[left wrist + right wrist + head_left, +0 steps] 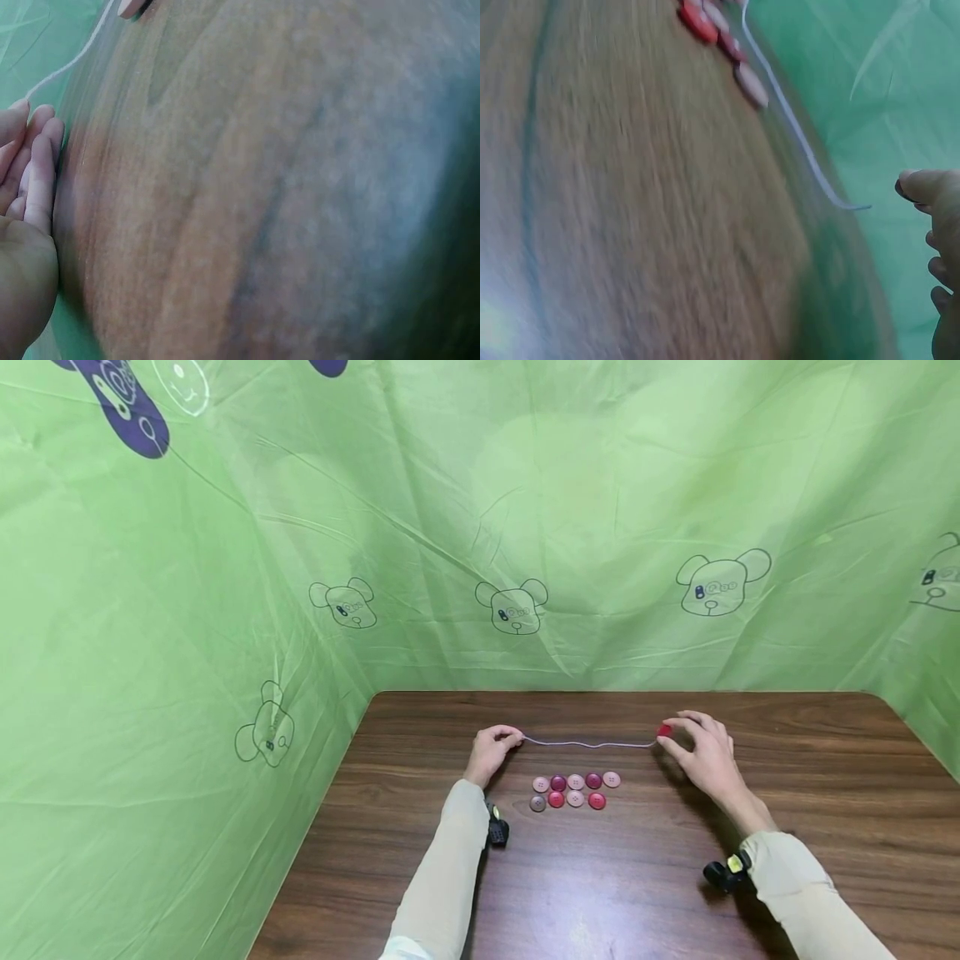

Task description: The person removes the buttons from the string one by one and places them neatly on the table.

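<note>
A thin pale cord (588, 744) stretches across the table between the two hands. At its left end, my left hand (491, 753) pinches it between thumb and fingertips; the cord (67, 66) also shows leaving those fingers in the left wrist view. My right hand (703, 758) holds a red button (663, 732) between thumb and forefinger, close to the cord's right end. In the right wrist view the cord's tip (859, 207) is free, a small gap from the right thumb (922, 184). That view barely shows the held button.
Several round buttons (575, 782) in pinks, reds, maroon and grey-brown lie in two rows on the brown wooden table (600, 885), nearer the body than the cord. Green printed cloth (562, 527) hangs behind and to the left. A small black camera is strapped to each wrist.
</note>
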`<state>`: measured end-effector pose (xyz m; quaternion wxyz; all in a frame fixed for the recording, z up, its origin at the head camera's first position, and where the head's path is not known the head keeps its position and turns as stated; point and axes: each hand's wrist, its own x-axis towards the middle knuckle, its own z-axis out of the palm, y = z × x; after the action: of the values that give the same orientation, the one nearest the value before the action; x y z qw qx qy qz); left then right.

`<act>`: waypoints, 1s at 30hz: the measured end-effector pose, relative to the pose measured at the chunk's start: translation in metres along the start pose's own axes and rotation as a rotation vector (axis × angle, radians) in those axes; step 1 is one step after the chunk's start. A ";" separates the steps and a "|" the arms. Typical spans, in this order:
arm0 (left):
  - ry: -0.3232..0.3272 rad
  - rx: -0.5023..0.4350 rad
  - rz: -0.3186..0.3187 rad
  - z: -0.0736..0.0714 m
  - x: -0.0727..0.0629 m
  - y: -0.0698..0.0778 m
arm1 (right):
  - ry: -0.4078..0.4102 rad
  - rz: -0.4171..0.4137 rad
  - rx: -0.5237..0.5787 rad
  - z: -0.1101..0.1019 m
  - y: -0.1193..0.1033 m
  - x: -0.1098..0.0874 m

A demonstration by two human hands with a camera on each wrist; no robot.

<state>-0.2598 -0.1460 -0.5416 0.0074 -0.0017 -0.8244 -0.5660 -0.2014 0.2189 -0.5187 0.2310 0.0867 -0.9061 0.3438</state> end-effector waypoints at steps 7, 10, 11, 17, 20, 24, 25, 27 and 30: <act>0.006 0.031 0.025 -0.001 0.001 0.000 | 0.055 -0.067 0.080 -0.003 -0.026 -0.001; 0.005 0.032 0.026 -0.001 0.002 0.000 | 0.074 -0.084 0.104 -0.005 -0.032 -0.001; 0.006 0.035 0.026 -0.001 0.002 0.000 | 0.083 -0.088 0.110 -0.006 -0.034 -0.001; 0.015 0.057 0.025 -0.001 0.001 0.000 | 0.139 -0.101 0.128 -0.010 -0.039 -0.002; 0.014 0.040 0.031 0.000 0.001 -0.002 | 0.126 -0.113 0.131 -0.009 -0.041 -0.005; 0.006 0.009 0.041 0.001 0.003 -0.004 | 0.077 -0.129 0.134 -0.006 -0.045 -0.010; 0.004 0.003 0.042 0.001 0.003 -0.005 | 0.061 -0.132 0.133 -0.005 -0.046 -0.012; 0.005 0.006 0.041 0.001 0.003 -0.005 | 0.027 -0.137 0.130 -0.002 -0.049 -0.015; 0.007 0.013 0.038 0.001 0.002 -0.003 | -0.031 -0.146 0.116 0.002 -0.052 -0.022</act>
<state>-0.2615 -0.1460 -0.5453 0.0211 -0.0154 -0.8280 -0.5602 -0.1669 0.1786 -0.5006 0.2362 0.1712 -0.8792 0.3767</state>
